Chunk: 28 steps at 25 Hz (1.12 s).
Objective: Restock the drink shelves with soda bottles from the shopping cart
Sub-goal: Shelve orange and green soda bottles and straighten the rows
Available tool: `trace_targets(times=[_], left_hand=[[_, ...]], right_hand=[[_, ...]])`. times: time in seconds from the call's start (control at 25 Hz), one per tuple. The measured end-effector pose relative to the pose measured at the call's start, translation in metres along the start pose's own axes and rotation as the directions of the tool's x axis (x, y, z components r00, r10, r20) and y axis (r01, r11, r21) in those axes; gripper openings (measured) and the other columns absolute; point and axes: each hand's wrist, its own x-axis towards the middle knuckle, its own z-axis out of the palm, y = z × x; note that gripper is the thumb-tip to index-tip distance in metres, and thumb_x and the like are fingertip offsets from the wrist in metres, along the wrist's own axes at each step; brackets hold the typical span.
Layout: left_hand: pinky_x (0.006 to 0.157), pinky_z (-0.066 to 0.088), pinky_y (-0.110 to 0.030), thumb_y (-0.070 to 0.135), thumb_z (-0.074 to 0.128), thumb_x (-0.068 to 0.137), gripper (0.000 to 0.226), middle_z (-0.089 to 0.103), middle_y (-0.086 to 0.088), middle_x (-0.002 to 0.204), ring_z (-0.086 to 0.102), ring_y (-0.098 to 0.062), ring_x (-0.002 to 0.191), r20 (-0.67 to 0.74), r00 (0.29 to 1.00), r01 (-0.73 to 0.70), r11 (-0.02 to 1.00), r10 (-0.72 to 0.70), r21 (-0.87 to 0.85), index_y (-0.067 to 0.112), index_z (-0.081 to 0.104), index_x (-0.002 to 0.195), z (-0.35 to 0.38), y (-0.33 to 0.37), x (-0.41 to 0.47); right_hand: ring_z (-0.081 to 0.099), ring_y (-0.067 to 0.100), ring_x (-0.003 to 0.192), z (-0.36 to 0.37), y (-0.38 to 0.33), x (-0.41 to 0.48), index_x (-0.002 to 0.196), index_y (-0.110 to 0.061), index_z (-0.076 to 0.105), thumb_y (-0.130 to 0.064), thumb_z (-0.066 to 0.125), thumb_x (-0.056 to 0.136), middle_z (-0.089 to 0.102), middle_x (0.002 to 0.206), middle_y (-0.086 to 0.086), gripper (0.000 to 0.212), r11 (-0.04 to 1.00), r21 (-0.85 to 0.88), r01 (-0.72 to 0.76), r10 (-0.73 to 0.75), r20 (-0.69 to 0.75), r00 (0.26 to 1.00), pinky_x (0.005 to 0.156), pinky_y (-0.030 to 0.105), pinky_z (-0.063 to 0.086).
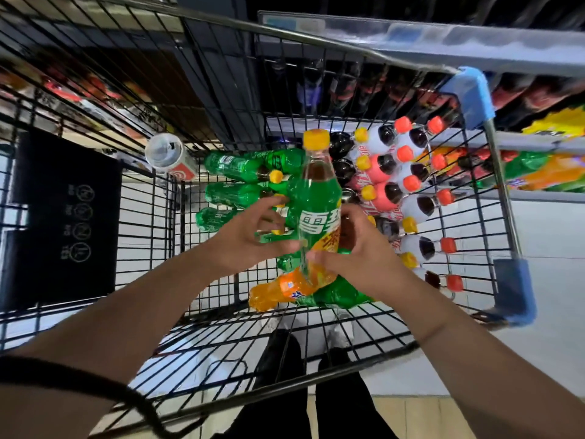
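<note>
green bottle (pixel 313 198) upright, fingers (pixel 345 213) curled either side

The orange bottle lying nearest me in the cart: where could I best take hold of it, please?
Probably around its exposed left end, coming from above on the left: the orange bottle lies flat, and its other end is hidden beneath the held green bottle.

Shop aisle: wire shopping cart (pixel 316 42) of soda bottles (pixel 392 172), stocked drink shelves (pixel 538 172) behind.
</note>
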Motion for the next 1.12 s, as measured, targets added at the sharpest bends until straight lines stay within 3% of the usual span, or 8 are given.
trace_targets(times=[0.16, 0.28, 0.4, 0.64, 0.8, 0.96, 1.04, 1.12], left_hand=[[0.092, 0.049, -0.032, 0.052, 0.078, 0.08, 0.082, 0.053, -0.003, 0.142, 0.055, -0.018, 0.122, -0.007, 0.938, 0.316, 0.85, -0.345, 0.421, 0.029, 0.036, 0.147, 0.005, -0.076, 0.021], [0.103, 0.045, -0.033, 0.048, 0.083, 0.077, 0.09, 0.044, -0.004, 0.152, 0.047, -0.023, 0.133, 0.142, 0.857, 0.289, 0.69, -0.496, 0.664, 0.021, 0.037, 0.15, 0.02, -0.114, 0.043], [0.096, 0.045, -0.03, 0.048, 0.085, 0.074, 0.074, 0.056, -0.001, 0.136, 0.054, -0.021, 0.122, 0.207, 0.869, 0.187, 0.685, -0.449, 0.704, 0.023, 0.053, 0.136, 0.039, -0.13, 0.052], [0.071, 0.04, -0.024, 0.052, 0.079, 0.079, 0.067, 0.06, 0.009, 0.111, 0.057, -0.015, 0.097, 0.241, 0.908, 0.102, 0.737, -0.344, 0.668, 0.031, 0.046, 0.134, 0.059, -0.135, 0.046], [0.082, 0.049, -0.031, 0.055, 0.079, 0.077, 0.067, 0.053, 0.01, 0.118, 0.057, -0.016, 0.104, 0.181, 0.941, 0.094, 0.737, -0.284, 0.669, 0.034, 0.045, 0.132, 0.041, -0.116, 0.026], [0.06, 0.047, -0.029, 0.037, 0.057, 0.099, 0.011, 0.059, 0.015, 0.09, 0.06, -0.013, 0.077, 0.064, 0.976, 0.094, 0.664, -0.21, 0.742, 0.045, 0.052, 0.104, 0.034, -0.086, -0.001], [0.09, 0.052, -0.04, 0.026, 0.046, 0.106, 0.025, 0.071, -0.002, 0.113, 0.064, -0.023, 0.105, 0.095, 0.971, 0.071, 0.647, -0.219, 0.759, 0.031, 0.067, 0.121, 0.048, -0.077, -0.012], [0.106, 0.042, -0.042, 0.036, 0.054, 0.103, 0.054, 0.045, -0.015, 0.151, 0.048, -0.033, 0.133, 0.136, 0.977, 0.005, 0.651, -0.166, 0.759, 0.013, 0.039, 0.149, 0.044, -0.097, 0.005]], right_hand=[[0.065, -0.005, 0.105, -0.022, 0.015, -0.001, 0.113, -0.059, 0.046, -0.031, 0.089, 0.074, 0.069, 0.112, -0.027, 0.064, 1.0, -0.004, -0.016, 0.016, -0.102, 0.995, 0.089, 0.025, 0.053], [0.068, -0.003, 0.1, -0.028, 0.027, 0.001, 0.111, -0.057, 0.048, -0.028, 0.089, 0.074, 0.07, 0.109, -0.028, 0.063, 0.999, 0.013, -0.038, 0.039, -0.132, 0.99, 0.08, 0.022, 0.053], [0.066, -0.009, 0.097, -0.025, 0.034, 0.007, 0.11, -0.053, 0.047, -0.025, 0.089, 0.076, 0.069, 0.106, -0.031, 0.061, 0.998, 0.026, -0.063, 0.066, -0.143, 0.987, 0.081, 0.016, 0.05], [0.059, -0.02, 0.096, -0.026, 0.032, 0.009, 0.103, -0.066, 0.042, -0.029, 0.086, 0.079, 0.062, 0.103, -0.044, 0.062, 0.998, 0.014, -0.063, 0.064, -0.126, 0.99, 0.072, 0.004, 0.049], [0.068, -0.004, 0.097, -0.026, 0.025, 0.001, 0.101, -0.07, 0.04, -0.037, 0.085, 0.077, 0.065, 0.107, -0.037, 0.061, 0.998, 0.029, -0.058, 0.061, -0.129, 0.99, 0.089, 0.034, 0.058], [0.069, -0.002, 0.097, -0.026, 0.006, -0.009, 0.112, -0.059, 0.045, -0.037, 0.086, 0.076, 0.07, 0.107, -0.025, 0.059, 0.996, 0.08, -0.045, 0.057, -0.167, 0.984, 0.092, 0.04, 0.059], [0.07, -0.003, 0.089, -0.008, -0.001, -0.016, 0.126, -0.045, 0.045, -0.033, 0.086, 0.078, 0.072, 0.103, -0.017, 0.065, 0.995, 0.073, -0.066, 0.074, -0.113, 0.991, 0.086, 0.038, 0.062], [0.068, -0.008, 0.086, 0.006, -0.003, -0.006, 0.124, -0.054, 0.041, -0.046, 0.083, 0.071, 0.07, 0.101, -0.021, 0.068, 0.998, -0.041, -0.04, 0.035, -0.106, 0.994, 0.079, 0.03, 0.061]])
